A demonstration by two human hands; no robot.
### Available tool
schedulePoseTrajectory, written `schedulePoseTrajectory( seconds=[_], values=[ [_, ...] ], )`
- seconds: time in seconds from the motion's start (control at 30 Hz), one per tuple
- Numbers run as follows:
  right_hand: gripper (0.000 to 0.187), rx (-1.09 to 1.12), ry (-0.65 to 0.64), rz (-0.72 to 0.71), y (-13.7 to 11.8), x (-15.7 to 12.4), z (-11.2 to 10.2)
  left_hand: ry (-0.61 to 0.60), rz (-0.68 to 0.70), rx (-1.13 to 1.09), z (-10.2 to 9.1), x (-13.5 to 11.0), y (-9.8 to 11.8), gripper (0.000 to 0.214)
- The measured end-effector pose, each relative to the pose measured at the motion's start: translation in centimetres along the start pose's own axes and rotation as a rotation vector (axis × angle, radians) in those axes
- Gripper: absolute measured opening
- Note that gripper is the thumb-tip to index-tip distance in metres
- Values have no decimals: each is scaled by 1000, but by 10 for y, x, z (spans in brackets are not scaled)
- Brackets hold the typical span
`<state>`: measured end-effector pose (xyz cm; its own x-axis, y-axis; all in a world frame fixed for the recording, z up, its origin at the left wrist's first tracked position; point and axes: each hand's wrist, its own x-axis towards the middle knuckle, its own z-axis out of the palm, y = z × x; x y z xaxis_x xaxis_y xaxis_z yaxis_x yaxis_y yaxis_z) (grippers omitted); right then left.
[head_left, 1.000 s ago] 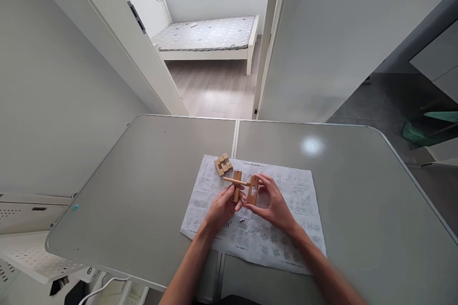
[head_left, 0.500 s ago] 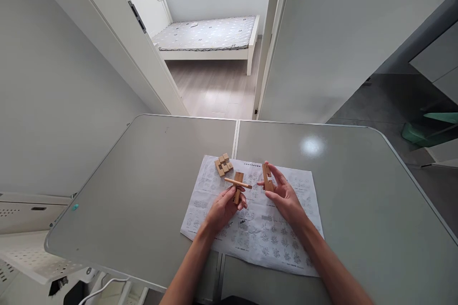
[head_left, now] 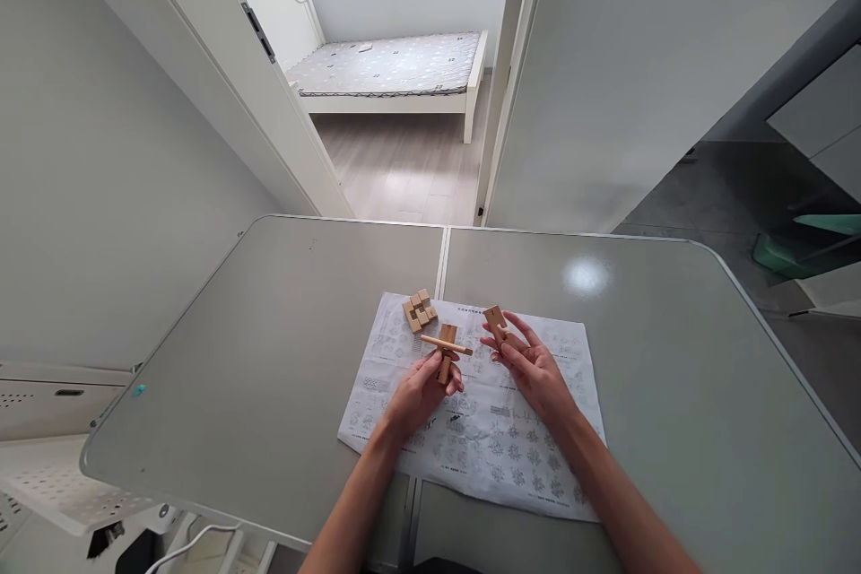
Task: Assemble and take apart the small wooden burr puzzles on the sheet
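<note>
My left hand (head_left: 421, 387) is closed on crossed wooden puzzle pieces (head_left: 447, 343), one bar lying across another, held above the printed sheet. To its right, my right hand (head_left: 536, 368) grips a notched wooden puzzle piece (head_left: 496, 319) between thumb and fingers. The piece slants up and to the left, its notch showing near the fingers; its lower end is partly hidden. A gap separates the two held parts. Behind my left hand, a small wooden block puzzle (head_left: 420, 312) made of joined cubes rests on the sheet's upper left corner.
A creased paper sheet (head_left: 498, 457) with printed diagrams lies under my hands. It rests on a grey folding table (head_left: 269, 332) with a centre seam and metal rim. Beyond the table, a doorway leads to a bed (head_left: 396, 63). A white perforated rack (head_left: 73, 475) stands at lower left.
My right hand has turned its notched piece from nearly upright to a leftward slant, and the fingers have shifted around it. My left hand and its pieces stay nearly still.
</note>
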<state>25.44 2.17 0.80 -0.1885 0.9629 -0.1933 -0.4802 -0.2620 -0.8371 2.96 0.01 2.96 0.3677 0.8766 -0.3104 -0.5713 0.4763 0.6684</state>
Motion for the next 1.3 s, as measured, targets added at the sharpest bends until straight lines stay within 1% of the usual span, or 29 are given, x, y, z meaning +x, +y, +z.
schedulePoseTrajectory(
  seconds=[0.13,0.27,0.57,0.77,0.93,1.13,1.3],
  values=[
    [39,-22,-13,5,4,1,-2,-3,3,-2,-2,1,-2,33],
    [34,-34,-30,-7,6,1,-3,-14,2,-6,-3,3,-2,34],
    [44,-69,-91,-5,7,-1,-3,-21,9,-5,-4,5,-3,33],
    [33,-114,-149,7,3,-1,-2,-8,17,-9,-1,5,-3,32],
    [35,-152,-165,10,4,-1,-2,-3,17,-9,-1,5,-2,31],
    [44,-181,-201,30,1,-2,2,-19,1,-7,-1,6,-3,29],
    [43,-195,-239,31,-2,-3,5,-55,-26,13,1,5,-1,28]
  ],
)
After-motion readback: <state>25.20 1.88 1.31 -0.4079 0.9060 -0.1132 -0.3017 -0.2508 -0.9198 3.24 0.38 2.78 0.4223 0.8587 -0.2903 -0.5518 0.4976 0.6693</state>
